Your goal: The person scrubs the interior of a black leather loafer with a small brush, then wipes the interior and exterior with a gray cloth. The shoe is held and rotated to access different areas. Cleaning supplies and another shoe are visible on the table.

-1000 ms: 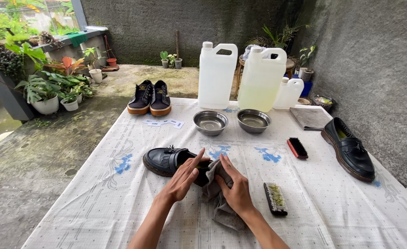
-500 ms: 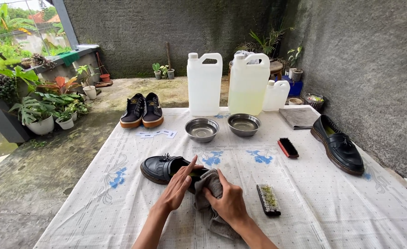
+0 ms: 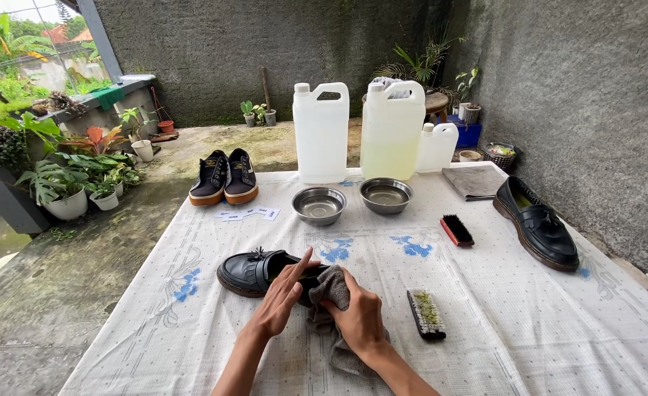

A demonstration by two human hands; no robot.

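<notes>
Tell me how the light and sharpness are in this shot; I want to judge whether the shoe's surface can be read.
Head view: soft, even daylight, no hard shadows; the black loafer under the left hand shows only a faint sheen; the right hand and grey cloth are sharp; sky at top left is blown out; wide lens bends the table edges.

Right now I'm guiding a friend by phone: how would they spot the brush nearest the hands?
Start at the white patterned tablecloth and find the right hand pressing a grey cloth against the black loafer. Just right of that hand lies a black rectangular brush, bristles up. Unlike the red-edged brush farther back, its pale bristles look greenish and dirty.
</notes>
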